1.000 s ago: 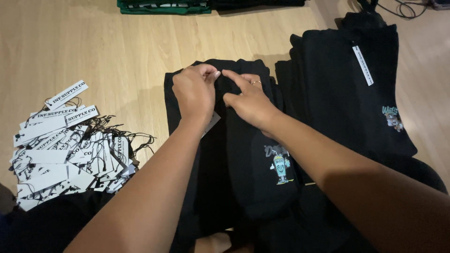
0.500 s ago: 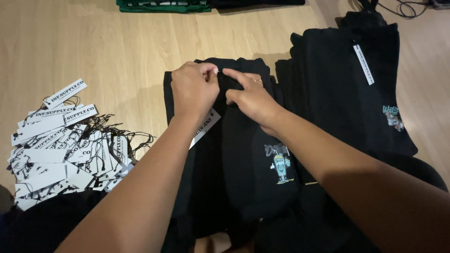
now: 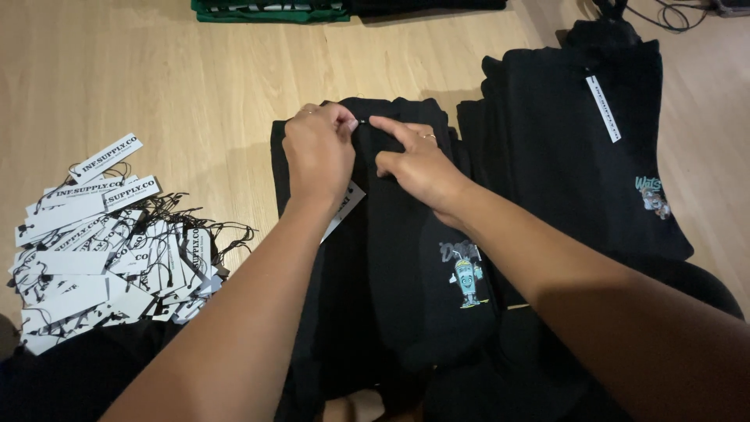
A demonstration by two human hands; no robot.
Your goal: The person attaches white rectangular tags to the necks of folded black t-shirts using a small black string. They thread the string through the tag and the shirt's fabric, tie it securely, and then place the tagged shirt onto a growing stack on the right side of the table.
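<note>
Head view: left hand (image 3: 319,156) pinches the black shirt (image 3: 391,258) collar, right hand (image 3: 418,164) points a finger beside it; tags (image 3: 101,250) piled left of shirt.

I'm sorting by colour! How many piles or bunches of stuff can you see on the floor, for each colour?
Black: 2, the folded black garment under the left hand and right hand, and the black clothing stack beside it.
Green: 1, the green folded pile at the top edge.
White: 1, the heap of white paper tags; too many tags to count singly.
Total: 4.
</note>
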